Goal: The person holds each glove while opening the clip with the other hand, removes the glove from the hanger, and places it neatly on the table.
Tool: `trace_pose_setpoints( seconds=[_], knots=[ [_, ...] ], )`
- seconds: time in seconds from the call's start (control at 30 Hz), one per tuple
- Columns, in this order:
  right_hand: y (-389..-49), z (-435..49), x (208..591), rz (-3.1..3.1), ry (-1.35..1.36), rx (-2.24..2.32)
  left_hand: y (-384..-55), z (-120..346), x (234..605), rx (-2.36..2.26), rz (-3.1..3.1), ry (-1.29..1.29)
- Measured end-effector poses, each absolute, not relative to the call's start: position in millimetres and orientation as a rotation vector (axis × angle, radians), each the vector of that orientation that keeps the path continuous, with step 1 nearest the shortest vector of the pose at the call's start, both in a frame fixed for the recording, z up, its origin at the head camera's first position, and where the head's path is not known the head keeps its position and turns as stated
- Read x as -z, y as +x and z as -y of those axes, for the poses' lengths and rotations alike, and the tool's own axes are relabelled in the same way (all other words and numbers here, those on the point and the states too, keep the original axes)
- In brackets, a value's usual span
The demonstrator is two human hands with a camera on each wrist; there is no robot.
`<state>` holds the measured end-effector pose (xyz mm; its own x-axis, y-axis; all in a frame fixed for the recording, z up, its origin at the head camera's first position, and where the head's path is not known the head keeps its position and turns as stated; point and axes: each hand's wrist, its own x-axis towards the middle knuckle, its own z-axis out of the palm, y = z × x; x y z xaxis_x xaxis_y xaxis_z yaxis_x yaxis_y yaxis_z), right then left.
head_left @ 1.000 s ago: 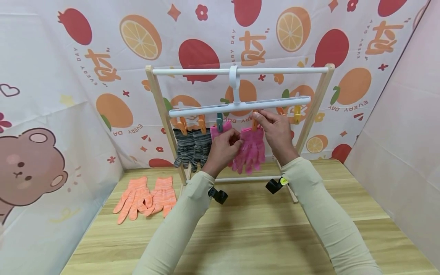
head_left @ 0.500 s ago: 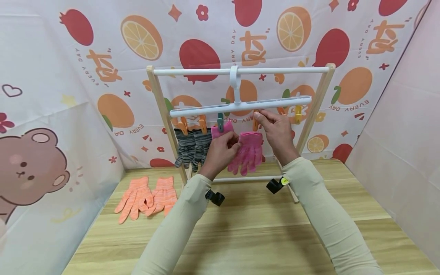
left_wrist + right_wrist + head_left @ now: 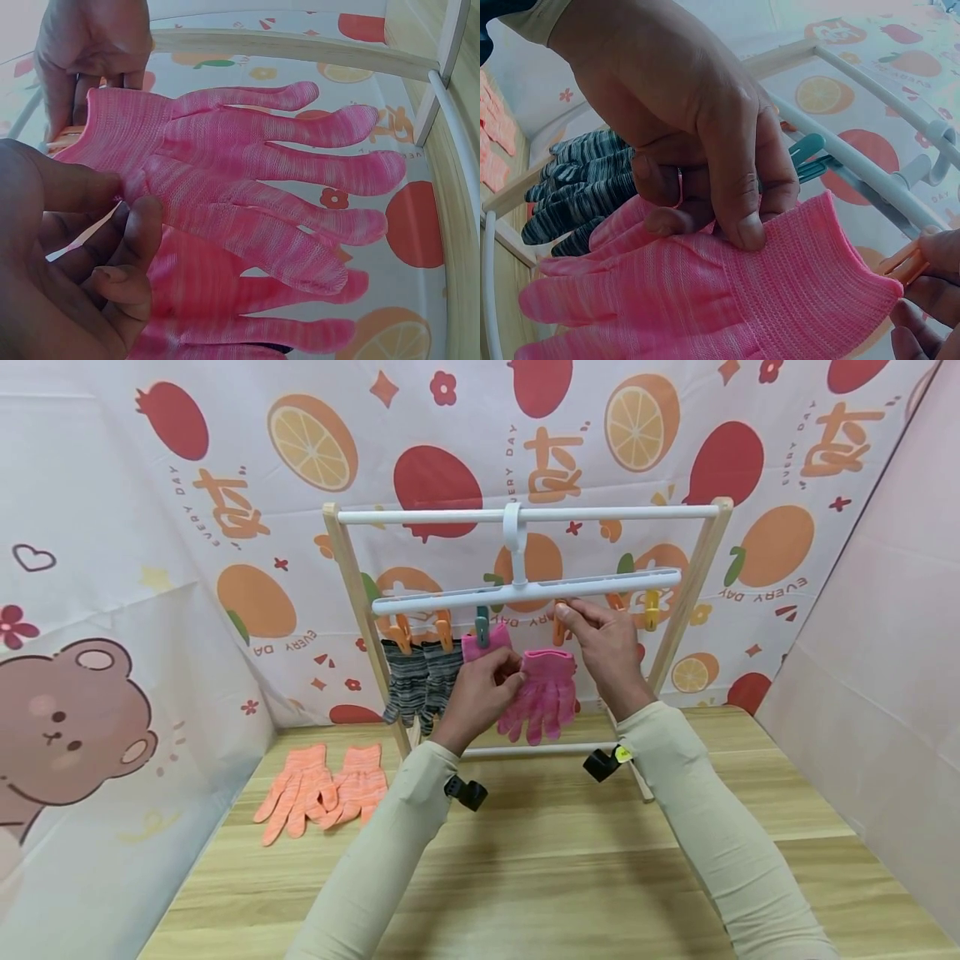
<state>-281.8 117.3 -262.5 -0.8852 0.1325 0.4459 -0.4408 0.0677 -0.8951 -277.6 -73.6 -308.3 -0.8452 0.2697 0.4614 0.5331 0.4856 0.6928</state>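
Observation:
My left hand (image 3: 480, 697) pinches a pink knit glove (image 3: 546, 693) near its cuff; its fingers point down in the head view. My right hand (image 3: 609, 647) pinches an orange clothespin (image 3: 559, 623) under the white hanger (image 3: 600, 583). In the right wrist view the orange clothespin (image 3: 904, 262) sits right at the cuff's edge, at one corner of the glove (image 3: 780, 285). A second pink glove (image 3: 480, 647) hangs from a green clothespin (image 3: 482, 628), partly hidden behind my left hand. To its left, two grey-black striped gloves (image 3: 408, 681) hang from orange clothespins (image 3: 444, 631).
A wooden rack (image 3: 345, 560) with a white top rod (image 3: 420, 517) carries the hanger. Another orange clothespin (image 3: 615, 601) and a yellow clothespin (image 3: 652, 610) hang at its right end. Two orange gloves (image 3: 296, 793) lie on the wooden table (image 3: 555, 877) at the left.
The pink glove's cuff has dropped slightly, from overlapping the orange clothespin to just below it in the head view. My right hand has stayed at the clothespin.

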Motion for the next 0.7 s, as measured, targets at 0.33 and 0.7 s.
trace_pose_setpoints(
  seconds=[0.33,0.7],
  knots=[
    [-281.3,-117.0,262.7,1.959,0.292,-1.865,-274.7,79.8,309.4,1.278,2.448,-0.687],
    [-280.5,-118.2,262.4,1.978,0.311,-1.833,-271.2,90.1,311.0,1.314,2.453,-0.681]
  ],
)
